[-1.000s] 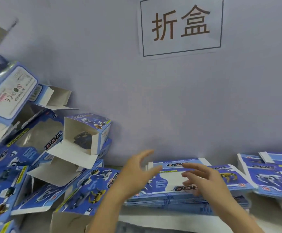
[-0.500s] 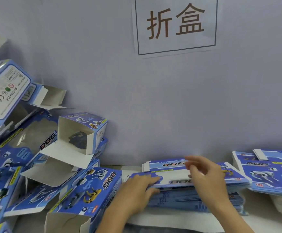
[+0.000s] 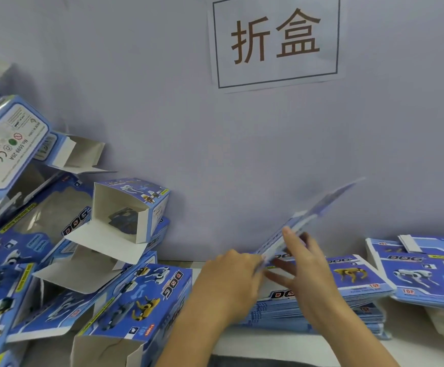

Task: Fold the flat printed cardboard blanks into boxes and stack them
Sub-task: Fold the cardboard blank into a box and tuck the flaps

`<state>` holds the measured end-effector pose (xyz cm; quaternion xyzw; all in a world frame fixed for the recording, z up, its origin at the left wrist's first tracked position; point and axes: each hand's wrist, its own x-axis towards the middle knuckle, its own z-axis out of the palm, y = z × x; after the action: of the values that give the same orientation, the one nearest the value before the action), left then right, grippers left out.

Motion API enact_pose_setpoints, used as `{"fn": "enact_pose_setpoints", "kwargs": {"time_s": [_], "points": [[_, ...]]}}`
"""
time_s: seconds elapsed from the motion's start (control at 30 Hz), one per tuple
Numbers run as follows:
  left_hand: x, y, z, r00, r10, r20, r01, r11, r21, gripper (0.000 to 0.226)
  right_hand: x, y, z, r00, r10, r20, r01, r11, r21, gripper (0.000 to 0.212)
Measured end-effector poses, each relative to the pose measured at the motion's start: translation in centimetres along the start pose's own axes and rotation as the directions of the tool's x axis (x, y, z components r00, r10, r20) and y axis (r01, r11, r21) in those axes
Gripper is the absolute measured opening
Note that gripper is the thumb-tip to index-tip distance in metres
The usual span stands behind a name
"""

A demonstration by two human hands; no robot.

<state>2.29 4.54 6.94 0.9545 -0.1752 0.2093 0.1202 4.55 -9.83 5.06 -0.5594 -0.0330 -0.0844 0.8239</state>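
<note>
Left hand (image 3: 231, 271) gripping tilted blank (image 3: 308, 221), right hand (image 3: 305, 263) touching it

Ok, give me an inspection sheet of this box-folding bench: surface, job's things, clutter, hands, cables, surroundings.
Surface: white table, mostly covered.
Job's things: lifted blank tilted up off the centre stack of flat blanks; second stack at right; folded boxes piled left, several with open flaps.
Clutter: nothing seen.
Hands: left hand grips the blank's lower corner; right hand touches it, fingers spread.
Cables: nothing seen.
Surroundings: grey wall, paper sign.
</note>
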Motion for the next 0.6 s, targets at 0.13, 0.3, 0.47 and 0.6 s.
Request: {"fn": "enact_pose_setpoints", "kwargs": {"time_s": [0.13,0.3,0.47,0.6], "points": [[-0.2,1.4,-0.2,0.969,0.045,0.244,0.023,0.963,-0.27,0.045,0.5,-0.6,-1.3,0.966,-0.171,-0.193,0.091,0.927,-0.364,0.008],[0.2,-0.2,-0.8,0.99,-0.135,-0.039,0.105,0.895,-0.434,0.049,0.3,-3.4,-2.9,0.989,-0.097,-0.112,0.071,0.974,-0.216,0.02],[0.5,-1.7,-1.4,0.902,-0.401,-0.164,0.181,0.692,-0.699,0.078,0.1,-6.4,-4.6,0.979,-0.175,0.105,0.195,0.956,-0.222,0.029],[0.3,-2.2,-2.1,0.883,-0.457,-0.105,0.088,0.382,-0.92,0.066,-0.6,-6.8,-4.3,0.934,-0.279,0.223,0.332,0.91,-0.25,0.032]]}}
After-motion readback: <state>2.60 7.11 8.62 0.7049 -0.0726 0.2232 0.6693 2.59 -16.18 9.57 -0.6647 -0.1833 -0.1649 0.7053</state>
